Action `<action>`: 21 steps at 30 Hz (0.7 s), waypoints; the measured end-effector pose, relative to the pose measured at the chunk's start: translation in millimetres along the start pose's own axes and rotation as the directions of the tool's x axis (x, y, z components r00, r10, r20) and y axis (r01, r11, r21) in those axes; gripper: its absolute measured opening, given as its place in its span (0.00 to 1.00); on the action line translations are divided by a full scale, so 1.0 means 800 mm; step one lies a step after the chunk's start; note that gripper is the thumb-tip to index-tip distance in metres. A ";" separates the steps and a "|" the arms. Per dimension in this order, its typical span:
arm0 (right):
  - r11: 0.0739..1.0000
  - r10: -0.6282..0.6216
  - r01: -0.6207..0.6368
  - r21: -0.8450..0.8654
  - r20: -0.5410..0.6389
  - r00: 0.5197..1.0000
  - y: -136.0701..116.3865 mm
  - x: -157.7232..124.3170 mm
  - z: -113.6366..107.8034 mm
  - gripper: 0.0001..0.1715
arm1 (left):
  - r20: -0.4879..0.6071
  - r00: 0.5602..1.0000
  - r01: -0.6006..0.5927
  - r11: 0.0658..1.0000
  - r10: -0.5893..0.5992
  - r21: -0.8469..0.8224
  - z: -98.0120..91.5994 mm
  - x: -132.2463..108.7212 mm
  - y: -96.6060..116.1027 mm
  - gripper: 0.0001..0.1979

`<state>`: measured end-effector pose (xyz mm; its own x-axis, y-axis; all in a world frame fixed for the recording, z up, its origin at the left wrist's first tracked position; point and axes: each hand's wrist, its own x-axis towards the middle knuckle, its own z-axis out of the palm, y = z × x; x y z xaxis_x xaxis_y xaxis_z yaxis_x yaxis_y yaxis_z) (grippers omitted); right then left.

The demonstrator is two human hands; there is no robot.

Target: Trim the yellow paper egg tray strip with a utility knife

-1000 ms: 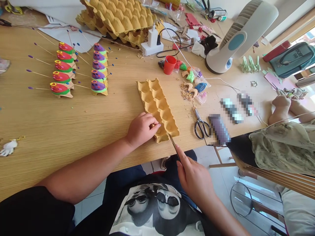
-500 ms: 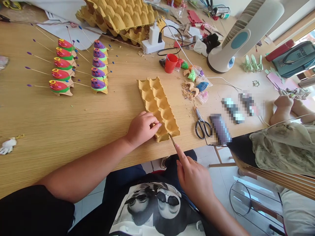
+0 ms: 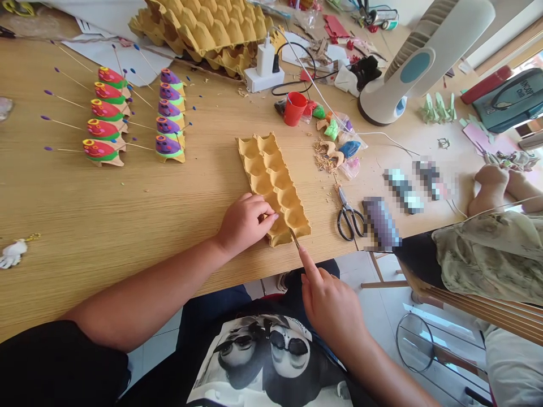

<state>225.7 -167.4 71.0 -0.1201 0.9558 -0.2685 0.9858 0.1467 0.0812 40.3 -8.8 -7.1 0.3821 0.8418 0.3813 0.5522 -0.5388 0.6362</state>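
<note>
A yellow egg carton strip [image 3: 275,180], two rows of cups wide, lies hollow side up near the table's front edge. My left hand [image 3: 244,225] is closed over its left side, with thumb and fingers pinched at the ridge between cups. In my right hand [image 3: 333,297] is a slim knife [image 3: 294,236], the index finger stretched along its back. The blade meets the strip's near end, between the last two cups; its tip is hard to make out. The handle is hidden inside my right fist.
Scissors [image 3: 348,217] lie right of the strip, near wood-coloured shavings [image 3: 324,161] and a red cup [image 3: 294,109]. Painted carton figures [image 3: 102,148] with thin sticks stand left. Behind are stacked egg trays [image 3: 212,25], a power adapter [image 3: 265,70] and a white fan [image 3: 384,102]. Another person's hands [image 3: 492,183] are at far right.
My right hand has moved slightly up and left, carrying the knife a little further along the strip's near end. My left hand and the strip stay in place.
</note>
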 end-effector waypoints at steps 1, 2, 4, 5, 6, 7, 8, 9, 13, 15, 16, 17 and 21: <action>1.000 0.000 0.000 -0.013 0.005 1.000 -0.002 0.004 -0.001 0.38 | 0.001 1.000 -0.006 1.000 0.006 -0.003 0.000 0.000 0.000 0.10; 1.000 0.003 -0.003 -0.030 0.011 1.000 -0.005 0.008 -0.002 0.39 | 0.002 1.000 -0.009 1.000 0.009 -0.005 0.000 0.001 0.000 0.10; 0.999 0.009 -0.008 -0.054 0.012 1.000 -0.008 0.016 -0.003 0.39 | 0.001 1.000 -0.011 1.000 0.011 -0.006 -0.001 0.001 -0.001 0.10; 0.998 0.010 -0.009 -0.057 0.008 1.000 -0.008 0.017 -0.003 0.39 | 0.002 1.000 -0.010 1.000 0.010 -0.007 -0.001 0.001 -0.001 0.10; 0.999 0.008 -0.008 -0.053 0.003 1.000 -0.007 0.016 -0.002 0.38 | 0.003 1.000 -0.008 1.000 0.008 -0.007 -0.001 0.001 -0.001 0.10; 0.999 0.005 -0.005 -0.047 -0.001 1.000 -0.005 0.014 0.000 0.38 | 0.005 1.000 -0.004 1.000 0.004 -0.007 -0.001 0.001 -0.001 0.10; 0.999 0.001 -0.002 -0.039 -0.004 1.000 -0.003 0.010 0.001 0.38 | 0.008 1.000 0.000 1.000 0.000 -0.006 -0.001 0.000 0.000 0.10; 0.999 -0.001 0.001 -0.032 -0.007 1.000 -0.002 0.006 0.003 0.38 | 0.011 1.000 0.003 1.000 -0.003 -0.007 -0.001 0.000 0.000 0.09; 0.999 0.005 -0.005 -0.035 -0.002 1.000 -0.002 0.002 0.003 0.38 | 0.017 1.000 -0.001 1.000 0.001 -0.015 -0.001 0.000 0.001 0.10; 0.999 0.008 -0.008 -0.045 0.003 1.000 -0.005 0.007 0.000 0.39 | 0.018 1.000 -0.004 1.000 0.005 -0.015 -0.001 0.001 0.001 0.10; 0.999 0.007 -0.006 -0.047 0.006 1.000 -0.006 0.009 -0.001 0.39 | 0.019 1.000 -0.003 1.000 0.004 -0.015 -0.001 0.000 0.001 0.10; 0.999 0.003 -0.003 -0.046 0.008 1.000 -0.006 0.009 -0.002 0.39 | 0.022 1.000 -0.001 1.000 0.001 -0.016 -0.001 0.000 0.001 0.10; 0.999 -0.014 0.014 -0.038 0.012 1.000 -0.002 0.001 -0.001 0.39 | 0.026 1.000 0.007 1.000 -0.007 -0.025 -0.001 -0.001 0.003 0.10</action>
<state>223.5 -166.6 71.4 -0.1325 0.9505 -0.2810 0.9789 0.1700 0.1137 40.9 -10.4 -5.2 0.3975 0.8442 0.3595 0.5366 -0.5317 0.6553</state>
